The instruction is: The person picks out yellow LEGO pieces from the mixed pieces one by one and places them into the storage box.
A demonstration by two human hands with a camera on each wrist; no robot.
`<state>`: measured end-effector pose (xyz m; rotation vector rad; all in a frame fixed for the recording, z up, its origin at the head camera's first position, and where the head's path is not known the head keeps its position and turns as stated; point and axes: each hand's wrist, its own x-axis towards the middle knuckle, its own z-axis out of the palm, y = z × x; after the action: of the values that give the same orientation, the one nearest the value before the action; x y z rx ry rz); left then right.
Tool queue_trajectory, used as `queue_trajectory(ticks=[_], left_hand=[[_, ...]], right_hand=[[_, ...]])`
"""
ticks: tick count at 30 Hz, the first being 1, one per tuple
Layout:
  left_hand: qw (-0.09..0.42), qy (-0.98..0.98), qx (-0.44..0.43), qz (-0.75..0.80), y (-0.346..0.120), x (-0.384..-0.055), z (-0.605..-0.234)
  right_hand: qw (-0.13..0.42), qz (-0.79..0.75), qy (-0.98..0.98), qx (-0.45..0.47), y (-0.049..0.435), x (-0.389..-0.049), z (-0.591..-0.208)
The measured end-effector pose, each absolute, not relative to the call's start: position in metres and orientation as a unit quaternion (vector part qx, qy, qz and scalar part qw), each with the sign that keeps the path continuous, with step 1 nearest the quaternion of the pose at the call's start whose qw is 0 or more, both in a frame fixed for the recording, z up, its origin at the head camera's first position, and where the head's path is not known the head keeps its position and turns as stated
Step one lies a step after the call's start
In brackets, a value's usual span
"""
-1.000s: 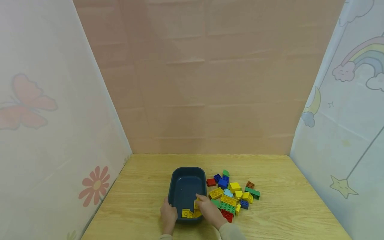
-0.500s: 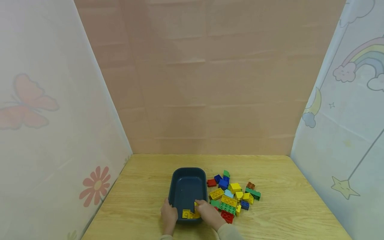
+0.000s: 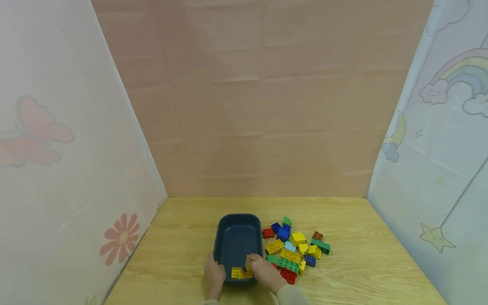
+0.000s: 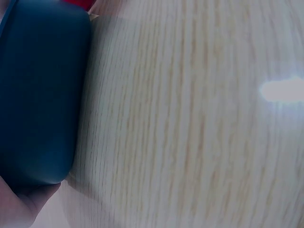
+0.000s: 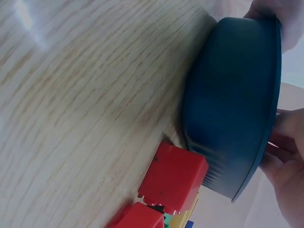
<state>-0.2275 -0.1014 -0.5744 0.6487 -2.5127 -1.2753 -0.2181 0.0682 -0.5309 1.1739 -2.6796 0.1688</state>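
A dark blue tray [image 3: 235, 241] stands on the table, its near end holding several yellow toy bricks [image 3: 236, 273]. My left hand [image 3: 215, 273] grips the tray's left side near the front corner; the left wrist view catches part of that hand [image 4: 16, 206] at the tray's base. Over the right rim reaches my right hand [image 3: 265, 271], its thumb and fingers pinching a yellow brick [image 3: 248, 266] just inside the tray. Most of that brick is hidden by the fingers. From the right wrist, the right hand [image 5: 287, 164] shows bent across the rim.
Right of the tray lies a loose pile of coloured bricks, among them a green brick [image 3: 288, 265], a blue brick [image 3: 283, 234] and a red brick [image 3: 288, 276]. Close against the tray's outer wall sits another red brick [image 5: 173, 175]. Patterned cloth walls flank the table.
My right hand has drawn slightly lower at the tray's near right corner, and the yellow brick in it has come down with it. The left hand keeps its place on the tray.
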Motion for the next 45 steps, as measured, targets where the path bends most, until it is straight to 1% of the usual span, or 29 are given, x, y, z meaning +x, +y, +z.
queue_trajectory(ticks=[4,9,15,18,22,25,32,36,45], left_hand=[[0.126,-0.863,0.221,-0.437,-0.102,-0.228,-0.575],[0.118,-0.864,0.220,-0.437,-0.102,-0.227,-0.575],[0.111,-0.861,0.222,-0.443,-0.102,-0.226,-0.573],[0.109,-0.860,0.224,-0.445,-0.102,-0.227,-0.572],[0.105,-0.862,0.220,-0.444,-0.102,-0.226,-0.570],[0.110,-0.861,0.218,-0.445,-0.102,-0.226,-0.570],[0.113,-0.863,0.218,-0.442,-0.102,-0.228,-0.571],[0.115,-0.862,0.219,-0.443,-0.101,-0.228,-0.571],[0.124,-0.858,0.220,-0.448,-0.101,-0.229,-0.573]], right_hand=[[0.157,0.100,-0.904,0.386,0.075,-0.221,-0.529],[0.209,0.176,-0.902,0.334,0.089,-0.229,-0.531],[0.242,0.232,-0.907,0.256,0.111,-0.238,-0.534],[0.249,0.238,-0.915,0.211,0.123,-0.244,-0.535],[0.243,0.234,-0.928,0.159,0.141,-0.252,-0.537],[0.234,0.241,-0.932,0.138,0.154,-0.259,-0.540],[0.212,0.194,-0.949,0.132,0.173,-0.271,-0.545],[0.188,0.192,-0.955,0.125,0.176,-0.274,-0.546],[0.174,0.184,-0.961,0.114,0.177,-0.273,-0.553]])
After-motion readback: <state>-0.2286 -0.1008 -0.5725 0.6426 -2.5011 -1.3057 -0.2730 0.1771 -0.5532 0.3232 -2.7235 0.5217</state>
